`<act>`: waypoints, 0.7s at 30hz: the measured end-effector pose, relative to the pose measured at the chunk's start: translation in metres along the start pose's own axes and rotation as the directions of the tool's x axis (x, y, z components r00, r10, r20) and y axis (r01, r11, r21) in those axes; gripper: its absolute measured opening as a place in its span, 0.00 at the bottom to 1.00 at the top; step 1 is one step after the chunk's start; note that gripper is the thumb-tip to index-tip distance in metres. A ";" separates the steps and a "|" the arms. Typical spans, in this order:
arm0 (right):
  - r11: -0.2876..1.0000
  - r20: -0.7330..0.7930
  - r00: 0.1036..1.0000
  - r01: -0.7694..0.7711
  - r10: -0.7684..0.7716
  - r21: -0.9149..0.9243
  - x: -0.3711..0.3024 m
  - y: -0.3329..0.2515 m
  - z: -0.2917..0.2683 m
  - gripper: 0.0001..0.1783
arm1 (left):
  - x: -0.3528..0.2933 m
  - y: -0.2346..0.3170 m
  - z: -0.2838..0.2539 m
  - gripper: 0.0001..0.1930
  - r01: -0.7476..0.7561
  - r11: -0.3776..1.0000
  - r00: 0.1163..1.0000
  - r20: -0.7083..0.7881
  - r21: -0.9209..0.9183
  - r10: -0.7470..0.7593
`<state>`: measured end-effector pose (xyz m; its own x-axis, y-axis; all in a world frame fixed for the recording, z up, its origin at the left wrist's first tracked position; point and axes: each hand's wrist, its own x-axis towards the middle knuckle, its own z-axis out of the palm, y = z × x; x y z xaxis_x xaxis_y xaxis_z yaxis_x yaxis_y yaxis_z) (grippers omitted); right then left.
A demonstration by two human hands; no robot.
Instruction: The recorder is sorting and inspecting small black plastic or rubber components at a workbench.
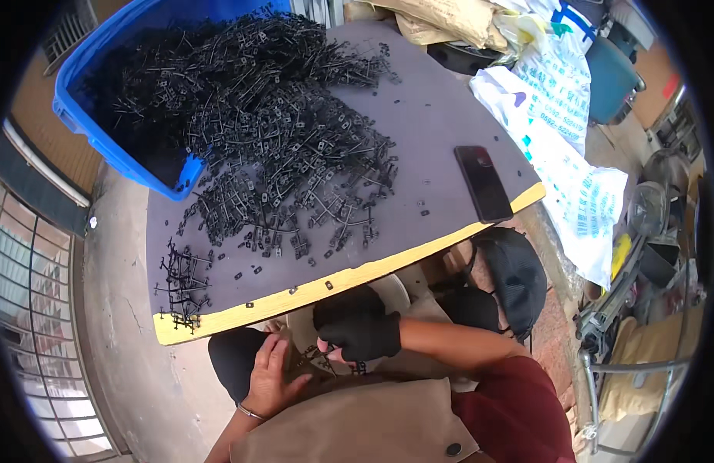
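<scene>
My right hand, in a black fingerless glove, is closed above my lap around a small black plastic sprue, whose thin branches show below the fingers. Close by, my left hand is bare, with a bracelet at the wrist. Its fingers lie stretched out near my left knee, thumb apart, holding nothing that I can see. Behind the gloved hand, under the table edge, stands a white bucket with a dark mass inside. A big heap of black plastic sprues covers much of the grey tabletop.
A tipped blue bin spills its black parts onto the table. Near the yellow table edge lie a small cluster of sprues and a dark phone. White printed sacks hang at the right. A black bag sits beneath the phone's corner.
</scene>
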<state>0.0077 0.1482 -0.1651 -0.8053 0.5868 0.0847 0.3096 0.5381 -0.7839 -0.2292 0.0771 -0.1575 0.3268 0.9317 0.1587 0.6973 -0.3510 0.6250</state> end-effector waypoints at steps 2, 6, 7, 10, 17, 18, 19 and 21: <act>0.935 0.078 0.983 -0.180 0.164 0.306 -0.018 -0.031 0.000 0.10 | 0.007 0.020 0.006 0.42 -0.109 0.985 0.994 -0.031 -0.134 0.105; 0.969 -0.099 0.975 -0.181 0.199 0.170 -0.046 -0.049 -0.009 0.11 | 0.018 0.053 0.001 0.33 -0.305 0.945 0.922 0.213 -0.117 0.324; 0.990 -0.233 0.962 -0.134 0.139 0.037 -0.052 -0.053 -0.019 0.12 | 0.022 0.054 -0.006 0.30 -0.229 0.959 0.934 0.239 -0.170 0.265; 0.909 -0.812 0.518 -0.416 0.270 0.037 -0.075 -0.052 -0.095 0.13 | 0.012 0.038 -0.005 0.20 -0.170 0.933 0.962 0.151 -0.318 0.227; 0.159 -0.766 0.181 -0.982 0.617 -0.103 -0.075 -0.003 -0.204 0.44 | 0.012 0.026 -0.025 0.08 0.463 0.330 0.883 0.393 -0.823 -0.259; 0.170 -0.759 0.203 -0.978 0.619 -0.123 -0.072 0.003 -0.207 0.44 | 0.015 0.026 -0.030 0.07 0.479 0.179 0.864 0.426 -0.859 -0.269; 0.141 -0.801 0.153 -0.986 0.579 -0.086 -0.067 0.014 -0.209 0.42 | 0.017 0.024 -0.033 0.07 0.471 0.164 0.861 0.411 -0.867 -0.298; 0.118 -0.844 0.115 -0.991 0.523 -0.062 -0.060 0.027 -0.212 0.41 | 0.022 0.020 -0.036 0.08 0.393 0.073 0.896 0.363 -0.917 -0.255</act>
<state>0.1716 0.2557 -0.0612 0.4960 0.8602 0.1187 0.8661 -0.4804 -0.1382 -0.2312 0.0944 -0.1142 0.3466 0.8904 -0.2950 -0.4056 0.4259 0.8088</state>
